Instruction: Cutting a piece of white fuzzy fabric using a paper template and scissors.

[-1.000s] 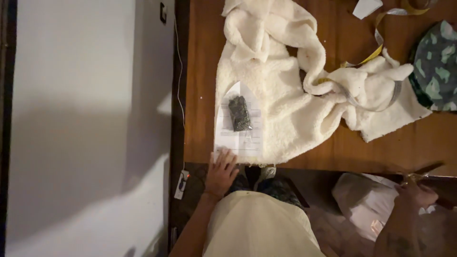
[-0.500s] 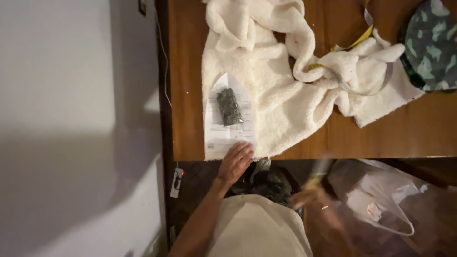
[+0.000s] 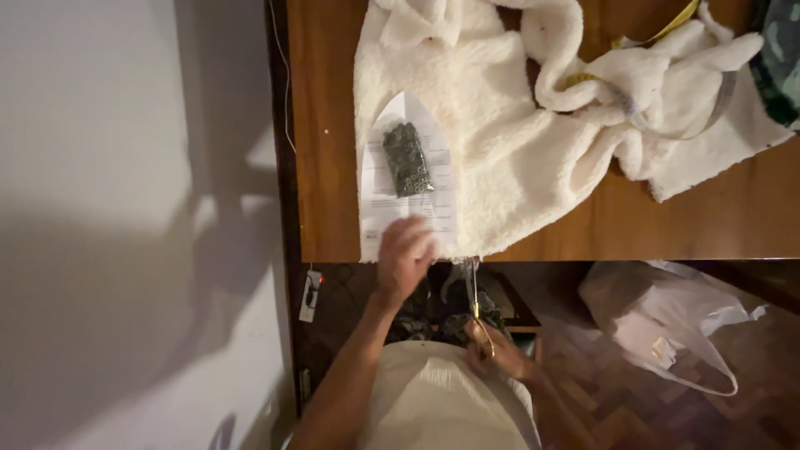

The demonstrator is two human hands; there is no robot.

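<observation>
My left hand (image 3: 405,250) rests on the near edge of a white paper sheet (image 3: 407,218) at the front of the wooden table (image 3: 325,125). A small clear bag of dark bits (image 3: 407,158) lies on the sheet. The sheet lies on a white fleece fabric (image 3: 500,142) spread over the table. My right hand (image 3: 498,354) is low by my lap, shut on a thin gold-coloured tool (image 3: 477,304) that points up toward the fabric's near edge; it looks like scissors, though I cannot tell for sure.
A yellow tape measure (image 3: 658,33) crosses the fabric at the back. A camouflage-patterned item (image 3: 779,58) sits at the table's right. On the wooden floor at the right lies a white plastic bag (image 3: 667,321). A cable and plug (image 3: 310,293) hang by the left wall.
My right hand came in from the plastic bag at the right to my lap, now holding the thin tool. My left hand moved up onto the paper's edge.
</observation>
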